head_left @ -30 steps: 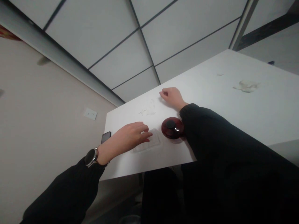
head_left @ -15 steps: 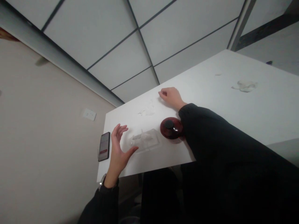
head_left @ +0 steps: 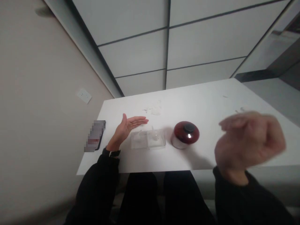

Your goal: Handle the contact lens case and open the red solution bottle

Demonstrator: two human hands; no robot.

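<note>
My left hand (head_left: 128,127) is open at the back left corner of a clear plastic box (head_left: 138,144), its fingers stretched to the right and its thumb raised. The box has two compartments, and a small pale rounded lump (head_left: 155,135) lies in the right one. Raised over the right part of the table, my right hand (head_left: 250,142) is closed with its fingers curled; it is blurred, and whatever it might hold is hidden. Between the hands, right of the box, stands a jar with a dark red glossy top and black centre (head_left: 187,132).
Crumpled whitish scraps (head_left: 155,110) lie behind the box on the white table (head_left: 199,103). A phone (head_left: 95,137) rests near the left edge. Another pale scrap (head_left: 243,108) is partly behind my right hand. White panels (head_left: 206,40) rise behind the table.
My right hand has moved from the table's back edge to the right and nearer me. My left hand has turned, its fingers now straight and pointing right. The view has also swung round.
</note>
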